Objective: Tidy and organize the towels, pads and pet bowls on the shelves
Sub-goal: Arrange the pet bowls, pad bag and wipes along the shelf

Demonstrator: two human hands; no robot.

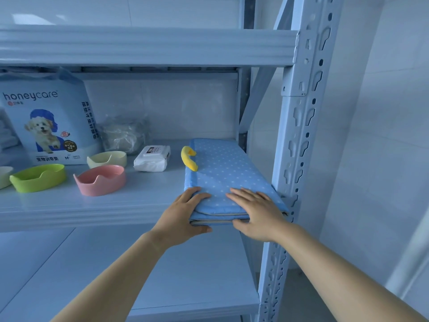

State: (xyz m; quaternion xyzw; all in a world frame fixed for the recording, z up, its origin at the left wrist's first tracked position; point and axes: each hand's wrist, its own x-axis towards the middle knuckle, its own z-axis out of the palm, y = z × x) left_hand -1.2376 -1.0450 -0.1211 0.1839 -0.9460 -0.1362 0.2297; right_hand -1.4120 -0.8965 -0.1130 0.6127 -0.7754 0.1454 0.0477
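Note:
A folded blue polka-dot pad (222, 168) with a yellow trim piece (188, 158) lies at the right end of the middle shelf (92, 205), its front edge overhanging a little. My left hand (185, 213) grips the pad's front left corner, thumb underneath and fingers on top. My right hand (257, 212) grips the front right edge, with its fingers flat on top and its thumb under the edge. To the left stand a pink bowl (101, 180), a green bowl (38, 177) and a cream bowl (107, 159).
A honeycare pad pack (50, 122) stands at the back left, beside a crumpled plastic bag (124, 135) and a white wipes pack (153, 158). The metal upright (301, 126) stands right next to the pad. A lower shelf (139, 275) lies below.

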